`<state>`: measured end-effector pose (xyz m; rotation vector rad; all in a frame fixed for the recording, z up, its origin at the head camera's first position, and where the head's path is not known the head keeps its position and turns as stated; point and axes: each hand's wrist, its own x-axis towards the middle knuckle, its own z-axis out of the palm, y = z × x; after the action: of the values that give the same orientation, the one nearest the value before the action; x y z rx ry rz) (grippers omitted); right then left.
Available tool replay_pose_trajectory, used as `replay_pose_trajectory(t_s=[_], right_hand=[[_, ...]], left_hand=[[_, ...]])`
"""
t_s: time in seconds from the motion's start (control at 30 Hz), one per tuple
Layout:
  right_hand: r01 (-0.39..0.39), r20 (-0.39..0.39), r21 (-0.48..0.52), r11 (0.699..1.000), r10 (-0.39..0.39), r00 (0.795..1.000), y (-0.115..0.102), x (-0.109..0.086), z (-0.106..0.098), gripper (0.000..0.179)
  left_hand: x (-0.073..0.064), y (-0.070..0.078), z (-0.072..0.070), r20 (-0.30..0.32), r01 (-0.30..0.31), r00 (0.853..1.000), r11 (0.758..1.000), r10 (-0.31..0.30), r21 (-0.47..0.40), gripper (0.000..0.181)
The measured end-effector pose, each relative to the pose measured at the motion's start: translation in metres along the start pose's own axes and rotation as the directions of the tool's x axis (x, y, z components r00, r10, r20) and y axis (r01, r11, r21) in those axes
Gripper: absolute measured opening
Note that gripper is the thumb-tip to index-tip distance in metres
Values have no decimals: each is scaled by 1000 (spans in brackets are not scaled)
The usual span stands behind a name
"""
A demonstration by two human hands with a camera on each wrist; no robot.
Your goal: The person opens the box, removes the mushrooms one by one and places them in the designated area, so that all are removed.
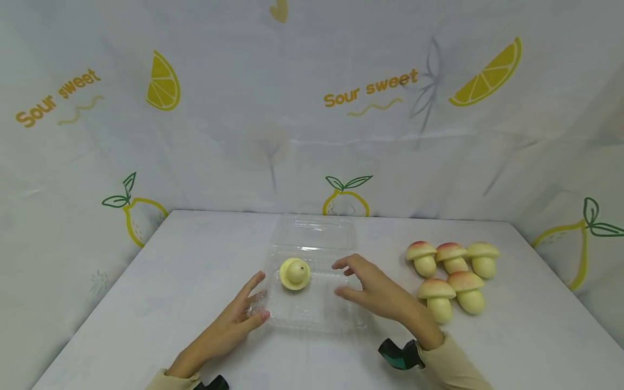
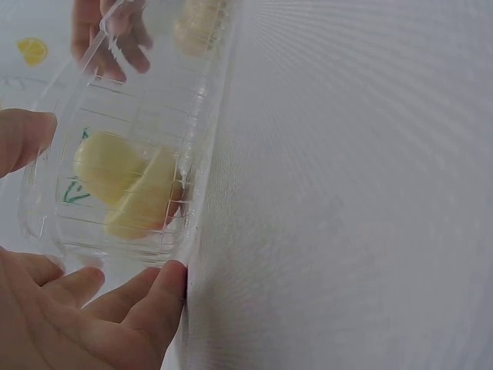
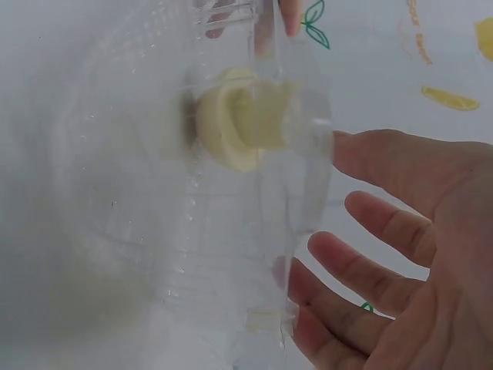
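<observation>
A clear plastic clamshell box [image 1: 312, 314] lies on the table with its lid [image 1: 314, 234] folded back. Inside, left of the middle, one mushroom-shaped bun [image 1: 296, 274] stands cap down, its pale stem pointing up. My left hand [image 1: 233, 322] is at the box's left end, thumb and fingers spread; in the left wrist view its fingertips [image 2: 171, 277] are right at the lower edge of the wall. Over the right side of the box my right hand [image 1: 377, 290] has its fingers apart and loosely bent, with nothing between them. Its thumb tip is close to the box wall in the right wrist view.
To the right, beyond my right hand, several mushroom-shaped buns [image 1: 450, 252] with reddish-yellow caps lie in two rows on the white table [image 1: 146, 292]. A white cloth [image 1: 234, 135] printed with lemons hangs behind the table's far edge.
</observation>
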<state>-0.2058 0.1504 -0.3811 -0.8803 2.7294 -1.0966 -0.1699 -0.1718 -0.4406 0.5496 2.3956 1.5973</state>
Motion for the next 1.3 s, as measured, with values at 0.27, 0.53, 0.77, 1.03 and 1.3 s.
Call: replay_pose_trajectory(t_s=[0.27, 0.53, 0.77, 1.03, 1.3], right_hand=[[-5, 49, 25, 1000, 4, 999, -3, 10, 10, 41], [19, 53, 18, 1000, -20, 998, -9, 20, 20, 45], [36, 56, 8, 999, -37, 998, -13, 26, 27, 51], [87, 37, 13, 996, -87, 996, -16, 33, 35, 56], [141, 21, -27, 990, -140, 990, -18, 36, 41, 59]], left_hand=[[0, 0, 0, -2, 3, 1000, 1000, -3, -4, 79], [-1, 1, 0, -3, 4, 1000, 1000, -4, -6, 79], [-1, 0, 0, 1, 1, 1000, 1000, -1, -10, 79], [0, -1, 0, 2, -1, 1000, 1000, 1, -7, 78], [0, -1, 0, 4, 5, 1000, 1000, -5, -4, 78]])
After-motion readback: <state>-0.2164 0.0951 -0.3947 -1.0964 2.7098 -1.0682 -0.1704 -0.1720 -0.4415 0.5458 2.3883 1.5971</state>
